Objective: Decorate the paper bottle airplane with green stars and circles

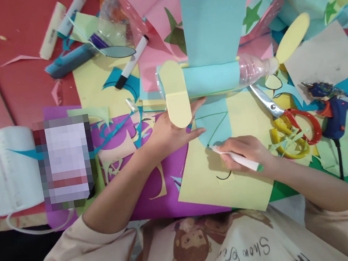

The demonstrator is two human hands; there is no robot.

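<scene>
My right hand (243, 154) grips a white marker (241, 160) with a green end, its tip at a green line on a light blue paper piece (213, 117). That piece lies on a pale yellow sheet (203, 183). Fingers spread, my left hand (176, 128) reaches to the blue piece's left edge, partly under a yellow rounded strip (179, 109). The strip crosses a plastic bottle (252, 68) wrapped in light blue paper, lying sideways just beyond both hands. A yellow oval (293, 37) sits at the bottle's cap end.
Red-and-yellow-handled scissors (306, 124) and a blue glue gun (338, 116) lie at the right. A black-and-white marker (132, 61) is beyond my left hand. Further left are a white device (10, 171) with a cable and a blurred-out object (66, 162). Paper scraps surround the work.
</scene>
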